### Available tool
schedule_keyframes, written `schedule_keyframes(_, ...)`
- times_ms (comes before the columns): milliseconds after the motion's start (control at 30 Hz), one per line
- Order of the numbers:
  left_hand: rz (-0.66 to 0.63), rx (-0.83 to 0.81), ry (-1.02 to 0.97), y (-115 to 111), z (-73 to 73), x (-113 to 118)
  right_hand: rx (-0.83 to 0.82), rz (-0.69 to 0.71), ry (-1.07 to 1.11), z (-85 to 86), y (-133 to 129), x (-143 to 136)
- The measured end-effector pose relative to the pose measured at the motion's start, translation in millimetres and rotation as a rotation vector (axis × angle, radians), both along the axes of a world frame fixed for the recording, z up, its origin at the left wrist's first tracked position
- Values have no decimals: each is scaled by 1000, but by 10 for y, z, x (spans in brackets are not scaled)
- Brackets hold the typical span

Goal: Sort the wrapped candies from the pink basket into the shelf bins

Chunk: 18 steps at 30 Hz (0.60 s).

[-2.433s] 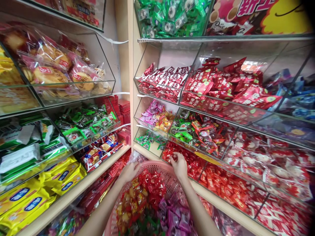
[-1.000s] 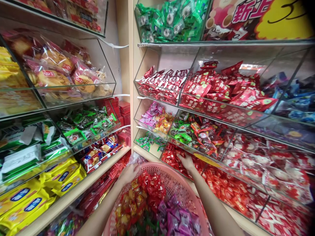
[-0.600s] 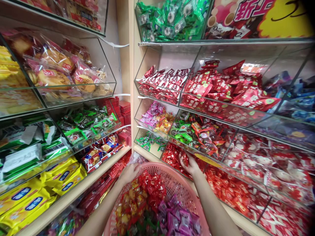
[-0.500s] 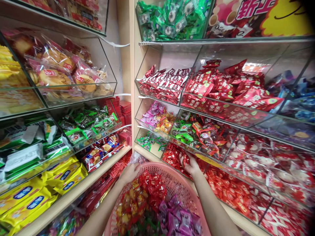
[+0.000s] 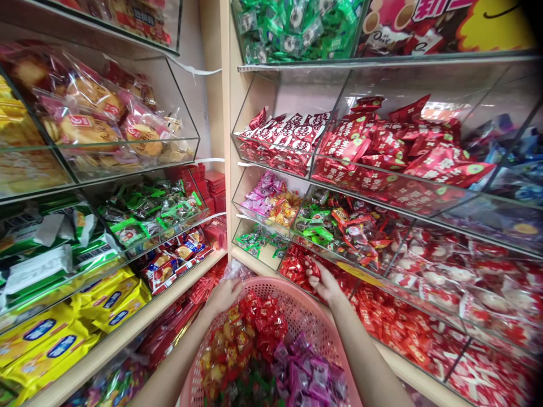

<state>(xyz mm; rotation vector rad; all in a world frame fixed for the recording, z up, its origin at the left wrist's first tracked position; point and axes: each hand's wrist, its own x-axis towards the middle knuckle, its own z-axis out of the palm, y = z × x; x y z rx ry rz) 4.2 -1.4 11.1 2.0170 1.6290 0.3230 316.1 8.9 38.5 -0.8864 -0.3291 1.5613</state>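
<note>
A pink plastic basket (image 5: 311, 305) with a perforated wall stands before me. Inside it are red-wrapped candies (image 5: 265, 325), orange-yellow packets (image 5: 229, 350), purple-wrapped candies (image 5: 311, 370) and some green ones (image 5: 250, 387). My left hand (image 5: 224, 295) grips the basket's far left rim, its fingertips partly hidden. Beyond the right side of the rim, my right hand (image 5: 326, 284) reaches into a low clear bin of red-wrapped candies (image 5: 294, 265). Its fingers are curled round some of those red candies; how many cannot be made out.
Clear shelf bins rise on both sides of a corner post (image 5: 228, 130). Just above my right hand runs the lower edge of a bin with green and red packets (image 5: 339, 226). Yellow packs (image 5: 102, 299) lie at left, and a wooden shelf edge (image 5: 127, 330) borders the basket's left.
My right hand has shifted slightly left within the red candy bin, its fingers curling further. My left hand stays on the basket rim. The view has tilted very slightly.
</note>
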Motion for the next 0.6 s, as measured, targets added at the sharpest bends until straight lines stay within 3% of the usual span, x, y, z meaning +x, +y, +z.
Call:
schedule_keyframes(133,-1,-14,8,-6,27,11,-12,183,-255,23,-240,-263)
schedule_keyframes(267,2,-9,10,-17,30,12,121,284,-639,-139,-407,-563)
schedule_keyframes(367,1,4,13,-22,23,11,344,239,-1032,-330,-387,-748)
schedule_keyframes(433,-3,2,9,-22,18,10,400,235,-1255,-424,-340,-843)
schedule_keyframes(600,-32,19,-13,-16,12,3,263,406,-1689,-436,-297,-1023)
